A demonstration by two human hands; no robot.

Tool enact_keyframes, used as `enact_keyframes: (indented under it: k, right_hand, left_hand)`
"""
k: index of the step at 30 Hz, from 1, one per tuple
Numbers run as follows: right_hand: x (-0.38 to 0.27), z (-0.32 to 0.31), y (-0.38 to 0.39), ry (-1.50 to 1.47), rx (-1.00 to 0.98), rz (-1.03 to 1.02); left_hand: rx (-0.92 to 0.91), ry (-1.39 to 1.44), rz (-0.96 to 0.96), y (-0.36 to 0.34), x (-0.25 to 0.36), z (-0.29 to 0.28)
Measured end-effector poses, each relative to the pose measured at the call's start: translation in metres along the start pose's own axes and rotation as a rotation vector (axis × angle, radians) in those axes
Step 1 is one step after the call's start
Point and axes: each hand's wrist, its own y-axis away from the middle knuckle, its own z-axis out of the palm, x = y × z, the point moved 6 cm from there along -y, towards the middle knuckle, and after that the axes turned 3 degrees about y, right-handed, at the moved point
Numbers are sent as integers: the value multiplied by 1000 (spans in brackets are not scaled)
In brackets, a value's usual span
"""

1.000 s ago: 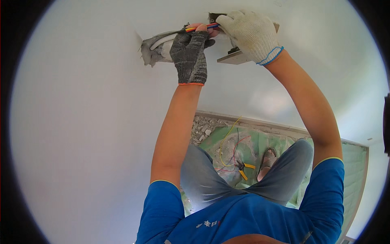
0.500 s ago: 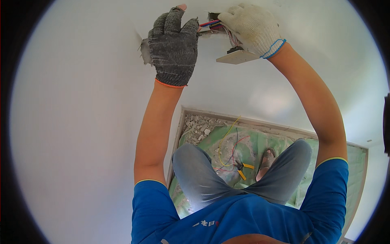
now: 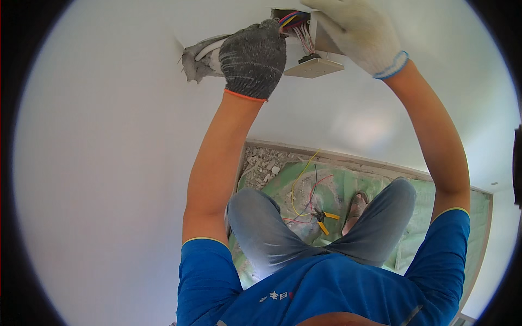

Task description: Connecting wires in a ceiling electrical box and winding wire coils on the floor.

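Note:
My left hand (image 3: 253, 58), in a dark grey knit glove with an orange cuff, is closed at the left edge of a recessed wall box (image 3: 280, 13). Its fingertips are on a bundle of red, blue and yellow wires (image 3: 292, 20) that runs into the box. My right hand (image 3: 363, 37), in a white knit glove with a blue cuff, is just right of the box, fingers stretched out and partly cut off by the upper edge. Below the box, a cream switch or socket plate (image 3: 314, 68) hangs by thin pale wires (image 3: 305, 39). A second cream panel (image 3: 326, 38) shows beside my right palm.
Left of my left hand, a rough chase broken into the white wall (image 3: 198, 64) exposes a white conduit (image 3: 212, 48). Below lie yellow-handled pliers (image 3: 328, 220), loose yellow, red and dark wires (image 3: 296, 187), and rubble (image 3: 261, 165) on green floor sheeting (image 3: 353, 179).
My left hand has moved right and closed at the wires, uncovering more of the chase and conduit. My right hand has shifted right and up, away from the wires, with its fingers extended.

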Motion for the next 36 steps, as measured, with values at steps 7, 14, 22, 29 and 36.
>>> enact_keyframes:
  k: [7, 14, 22, 29, 36]
  right_hand:
    - [15, 29, 43, 268, 11, -93]
    - [-7, 36, 16, 318, -167, 55]
    - [-9, 45, 10, 448, -303, 141]
    - [-2, 48, 10, 409, -356, 127]
    - [-8, 42, 4, 241, -176, 95]
  left_hand:
    - [44, 147, -264, -1, 0, 28]
    - [158, 333, -386, -6, -5, 36]
    - [104, 437, -408, 2, -3, 39]
    - [226, 708, -441, 21, -7, 9]
    - [119, 895, -450, 21, -13, 34]
